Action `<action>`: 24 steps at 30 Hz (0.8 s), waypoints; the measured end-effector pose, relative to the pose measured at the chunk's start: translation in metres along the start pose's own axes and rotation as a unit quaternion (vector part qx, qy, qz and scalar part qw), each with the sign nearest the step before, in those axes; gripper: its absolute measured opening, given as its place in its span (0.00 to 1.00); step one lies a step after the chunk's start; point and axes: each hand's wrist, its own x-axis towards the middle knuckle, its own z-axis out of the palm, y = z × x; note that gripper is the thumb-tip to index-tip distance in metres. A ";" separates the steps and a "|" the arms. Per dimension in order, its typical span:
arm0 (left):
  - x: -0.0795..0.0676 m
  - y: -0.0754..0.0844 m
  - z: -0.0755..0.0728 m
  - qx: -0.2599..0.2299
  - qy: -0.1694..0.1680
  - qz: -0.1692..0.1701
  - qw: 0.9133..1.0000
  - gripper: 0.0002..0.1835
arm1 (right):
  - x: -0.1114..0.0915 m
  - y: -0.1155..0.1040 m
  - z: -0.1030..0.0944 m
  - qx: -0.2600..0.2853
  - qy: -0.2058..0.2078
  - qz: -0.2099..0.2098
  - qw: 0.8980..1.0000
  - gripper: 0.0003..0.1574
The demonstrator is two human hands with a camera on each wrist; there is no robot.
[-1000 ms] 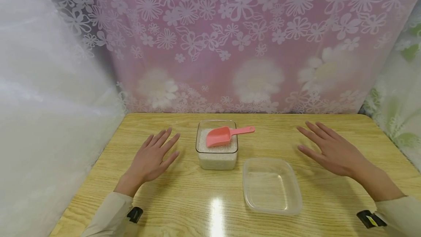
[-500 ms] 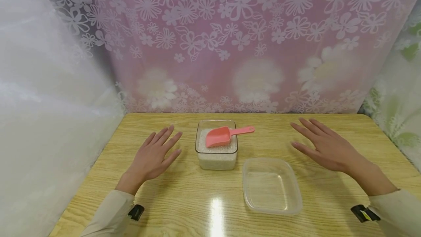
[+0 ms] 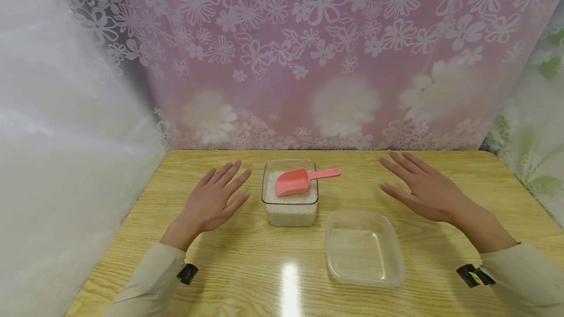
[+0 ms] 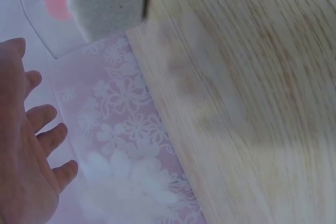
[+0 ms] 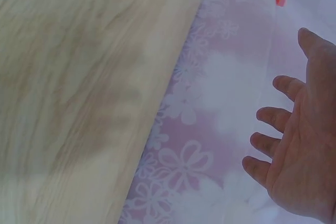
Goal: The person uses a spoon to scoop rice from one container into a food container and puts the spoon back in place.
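Observation:
A clear square container [image 3: 291,215] holds white grains that look like rice [image 3: 271,194]. On the grains lies a pink scoop [image 3: 294,182], its handle jutting over the right rim. Nearer the front right stands a second clear plastic container [image 3: 364,253] with nothing in it. My left hand [image 3: 210,203], fingers spread and palm down, hovers left of the grain container and holds nothing. Over the table's right side my right hand [image 3: 429,192] is likewise spread and bare. In the left wrist view the grain container [image 4: 107,3] shows beyond the thumb.
Everything stands on a wood-grain table [image 3: 238,263]. A pink flowered curtain [image 3: 282,62] hangs behind its far edge. White sheeting [image 3: 75,160] closes the left side, and a green-and-white flowered sheet [image 3: 533,146] the right. Each wrist carries a small black device [image 3: 188,274].
Both hands have drifted inward and slightly forward, the right one farther. The containers and the scoop have stayed in place.

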 end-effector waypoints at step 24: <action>0.019 0.010 0.002 -0.008 -0.007 0.038 0.999 0.31 | 0.035 -0.031 0.003 -0.003 0.006 -0.025 1.000 0.42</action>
